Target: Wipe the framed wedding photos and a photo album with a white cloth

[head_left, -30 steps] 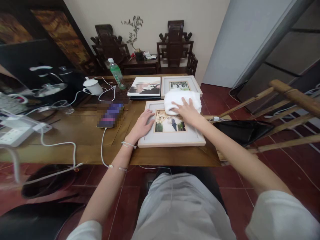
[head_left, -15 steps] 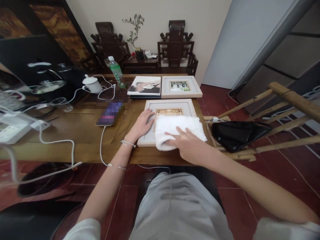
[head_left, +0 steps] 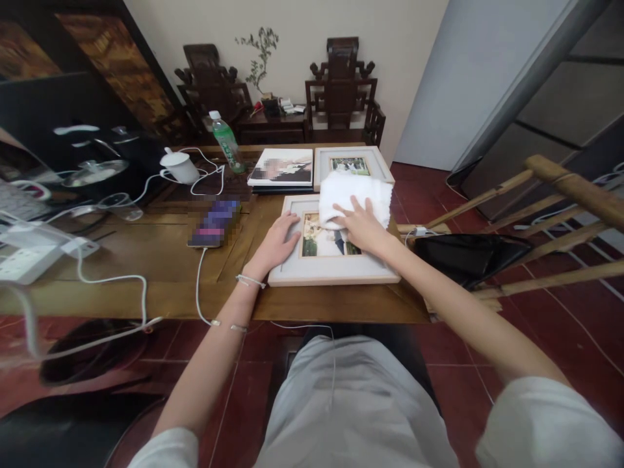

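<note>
A picture frame with a pale wood border lies flat near the table's front edge. Its photo is partly covered. My left hand rests flat on the frame's left side, fingers stretched out. Under my right hand is a folded white towel, pressed onto the frame's upper right part with the fingers spread over it. The towel's far edge overlaps a second picture frame behind, hiding part of its photo. Beside that one lies a white photo panel on top of something dark.
A phone on a charging cable lies left of the frame. Farther back stand a green-labelled bottle and a white lidded cup. Power strips and loose cables spread at the left. A bamboo chair holding a black bag stands right.
My right hand has moved the towel away from me, from the frame's near right part to its far edge, uncovering more of the photo. My left hand has stayed in place.
</note>
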The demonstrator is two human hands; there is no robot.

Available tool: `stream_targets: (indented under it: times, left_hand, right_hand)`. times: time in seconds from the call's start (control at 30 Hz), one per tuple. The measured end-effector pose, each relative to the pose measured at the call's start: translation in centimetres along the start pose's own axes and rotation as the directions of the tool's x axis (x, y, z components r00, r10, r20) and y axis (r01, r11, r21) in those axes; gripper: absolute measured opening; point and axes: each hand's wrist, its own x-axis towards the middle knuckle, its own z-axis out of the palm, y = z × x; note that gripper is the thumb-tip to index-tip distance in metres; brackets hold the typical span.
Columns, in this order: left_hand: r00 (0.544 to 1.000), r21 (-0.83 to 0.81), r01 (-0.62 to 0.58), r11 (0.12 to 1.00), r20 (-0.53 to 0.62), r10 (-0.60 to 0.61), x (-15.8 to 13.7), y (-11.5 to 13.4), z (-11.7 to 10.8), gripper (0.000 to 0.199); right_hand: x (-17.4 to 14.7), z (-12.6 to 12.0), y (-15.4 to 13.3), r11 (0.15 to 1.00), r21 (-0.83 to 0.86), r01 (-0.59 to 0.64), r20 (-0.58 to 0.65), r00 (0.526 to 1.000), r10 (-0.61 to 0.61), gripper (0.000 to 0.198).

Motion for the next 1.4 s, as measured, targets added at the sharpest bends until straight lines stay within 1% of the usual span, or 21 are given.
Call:
stream_targets:
  times: [0.1,0.2,0.27,0.33,0.4,0.47,0.57,0.67,0.77,0.83,0.93,1.03,1.13,1.2,1.27,1.33,1.4]
  left_hand:
    - [1.000,0.002,0.014,1.000,-0.001,-0.014,0.0,0.2,0.1,0.052]
    - [1.000,0.021,0.018,1.000,0.010,-0.019,0.0,0.1,0.2,0.053]
    - [1.000,0.030,0.018,0.999,0.017,-0.018,0.0,0.0,0.2,0.054]
    - [1.000,0.031,0.014,0.999,0.019,-0.014,0.0,-0.2,0.2,0.054]
    - [1.000,0.024,0.012,1.000,0.018,-0.013,0.1,-0.3,0.1,0.053]
    - [1.000,0.015,0.013,1.000,0.016,-0.014,0.1,-0.3,0.1,0.052]
    - [1.000,0.016,0.008,1.000,0.017,-0.008,0.2,-0.3,0.1,0.050]
    - [1.000,0.019,0.001,1.000,0.010,-0.001,0.1,-0.4,0.2,0.050]
    - [1.000,0.014,-0.006,1.000,0.009,0.006,0.0,-0.6,0.2,0.047]
    - [1.000,0.008,-0.003,1.000,0.010,0.003,0.0,-0.6,0.3,0.047]
    - [1.000,-0.001,0.013,1.000,0.012,-0.013,0.1,-0.3,0.3,0.049]
    - [0.999,-0.019,0.043,0.999,0.008,-0.043,0.1,0.3,0.4,0.053]
    - [0.992,-0.087,0.124,0.989,-0.026,-0.126,0.3,0.9,0.3,0.058]
    - [0.981,-0.167,0.179,0.970,-0.047,-0.189,0.4,1.1,0.2,0.061]
    - [0.972,-0.239,0.201,0.950,-0.071,-0.224,0.5,1.2,0.1,0.062]
    - [0.971,-0.263,0.190,0.946,-0.092,-0.220,0.6,1.2,0.0,0.063]
    - [0.975,-0.245,0.166,0.955,-0.103,-0.196,0.5,1.2,0.0,0.065]
  right_hand:
    - [-3.3,-1.9,-2.0,0.995,0.058,0.078,0.108,0.991,-0.084,0.071]
    - [-7.0,-4.5,-4.3,0.977,0.169,0.127,0.262,0.950,-0.168,0.075]
    - [-8.8,-5.9,-5.8,0.961,0.228,0.157,0.291,0.931,-0.221,0.075]
    - [-9.5,-6.3,-7.2,0.948,0.254,0.190,0.274,0.926,-0.259,0.073]
    - [-9.1,-5.9,-7.9,0.946,0.257,0.199,0.249,0.932,-0.264,0.072]
    - [-7.6,-4.7,-7.7,0.947,0.265,0.184,0.243,0.937,-0.250,0.076]
    - [-4.4,-2.6,-5.8,0.962,0.238,0.136,0.190,0.964,-0.184,0.080]
    - [-0.7,-0.8,-2.9,0.991,0.126,0.046,0.084,0.995,-0.057,0.076]
    - [2.3,0.3,-0.7,0.998,0.059,-0.004,0.001,1.000,0.004,0.075]
    - [3.3,0.6,-0.3,0.999,0.048,-0.019,-0.022,1.000,0.020,0.075]
    - [2.6,0.3,-1.5,0.999,0.052,-0.002,0.015,1.000,0.001,0.072]
    - [-0.2,-1.1,-4.2,0.993,0.093,0.077,0.101,0.991,-0.086,0.075]
    - [-3.1,-3.2,-7.2,0.974,0.176,0.143,0.221,0.959,-0.180,0.073]
    - [-4.1,-4.3,-8.9,0.955,0.221,0.197,0.269,0.929,-0.254,0.070]
    - [-4.2,-4.7,-9.9,0.943,0.235,0.237,0.263,0.918,-0.296,0.066]
    - [-3.5,-4.4,-10.2,0.944,0.226,0.241,0.231,0.928,-0.293,0.064]
    - [-2.4,-3.7,-9.7,0.952,0.206,0.226,0.192,0.945,-0.266,0.061]
